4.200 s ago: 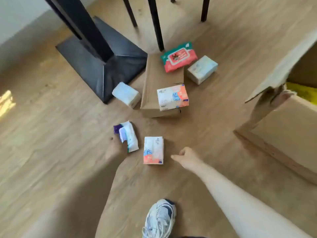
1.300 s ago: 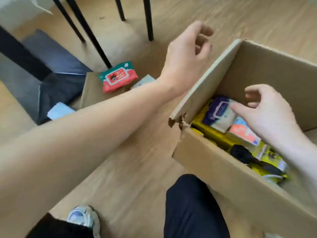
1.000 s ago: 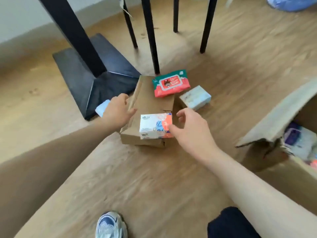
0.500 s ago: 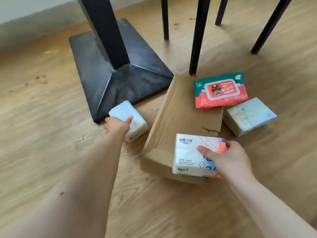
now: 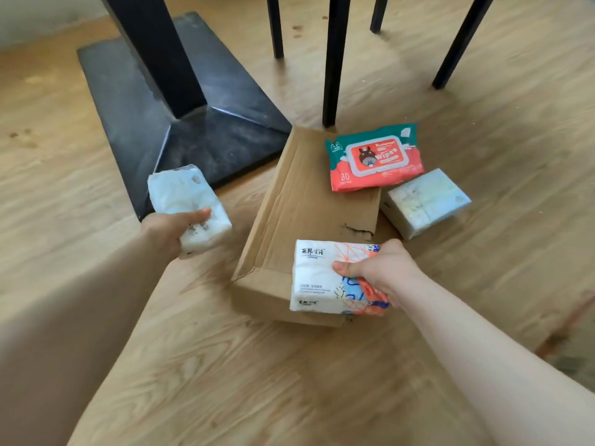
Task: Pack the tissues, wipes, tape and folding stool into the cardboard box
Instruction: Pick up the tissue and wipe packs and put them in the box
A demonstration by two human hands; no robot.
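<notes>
My left hand (image 5: pixel 167 228) grips a pale white tissue pack (image 5: pixel 186 204) and holds it just off the floor beside the black table base. My right hand (image 5: pixel 380 272) is closed on a white tissue pack with orange and blue print (image 5: pixel 322 278), at the near end of a flat brown carton (image 5: pixel 306 204) lying on the floor. A red and green wipes pack (image 5: pixel 375 157) rests on the carton's far end. Another pale tissue pack (image 5: pixel 426 202) lies on the floor to the right of the carton. The big packing box is out of view.
A black pedestal table base (image 5: pixel 180 117) stands at the left. Black chair legs (image 5: pixel 331 59) rise just behind the carton, with more at the upper right. The floor is light wood (image 5: pixel 289 381).
My left hand has lifted the pale tissue pack off the floor and tilted it. My right hand has tightened on the printed tissue pack. The view has moved closer.
</notes>
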